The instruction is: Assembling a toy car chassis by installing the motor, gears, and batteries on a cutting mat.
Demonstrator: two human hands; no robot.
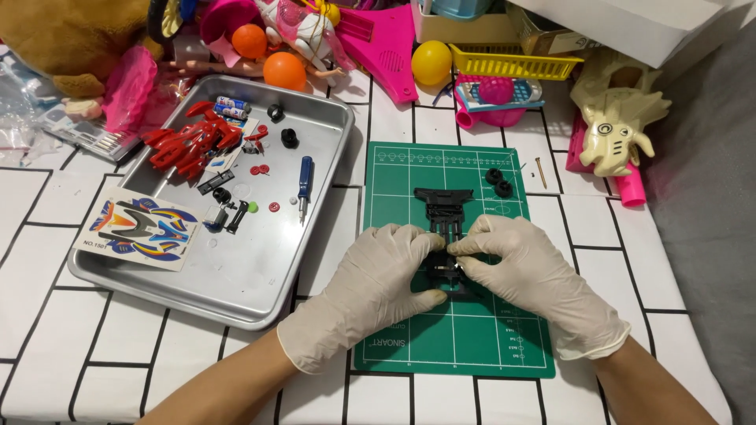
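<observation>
- The left hand (376, 287), in a pale glove, pinches the near end of a black toy car chassis (445, 228) between thumb and fingertips.
- The right hand (529, 275), gloved too, closes on the same chassis from the other side.
- The chassis lies on the green cutting mat (409, 169), its far end sticking out beyond both hands.
- Two small black wheels (498, 182) sit on the mat, apart from the hands.
- A metal tray (260, 291) beside the mat holds a blue screwdriver (304, 185) and red parts (189, 145).

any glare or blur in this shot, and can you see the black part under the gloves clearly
Head view: even, soft light, sharp throughout. Mild glare on the metal tray, faint shadows under the hands. The left hand and right hand cover the near half of the black chassis; only its far end on the green mat shows clearly.
</observation>
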